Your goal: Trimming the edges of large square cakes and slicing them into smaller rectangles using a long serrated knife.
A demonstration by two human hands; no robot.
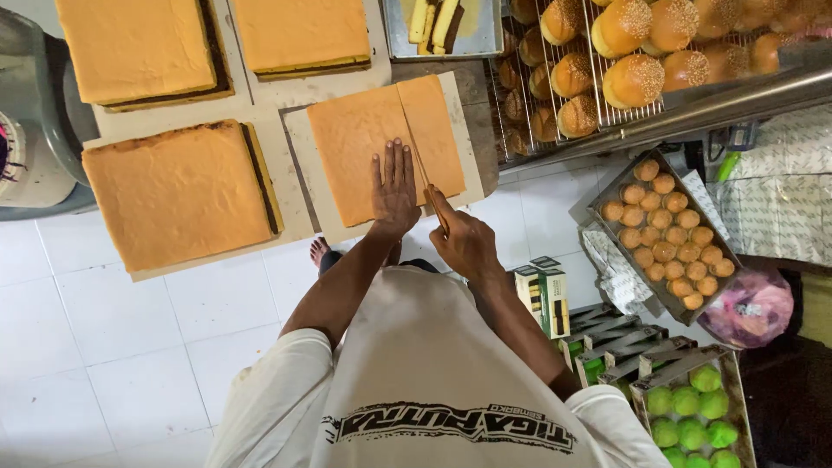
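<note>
Left hand lies flat, fingers spread, on the orange sheet cake; right hand, just beside it, grips a knife slicing the cake.

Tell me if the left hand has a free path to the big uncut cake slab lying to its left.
Probably yes. The left hand lies flat on the cake being cut, and the uncut cake slab sits just beside it on the same table, with only bare board between them.
</note>
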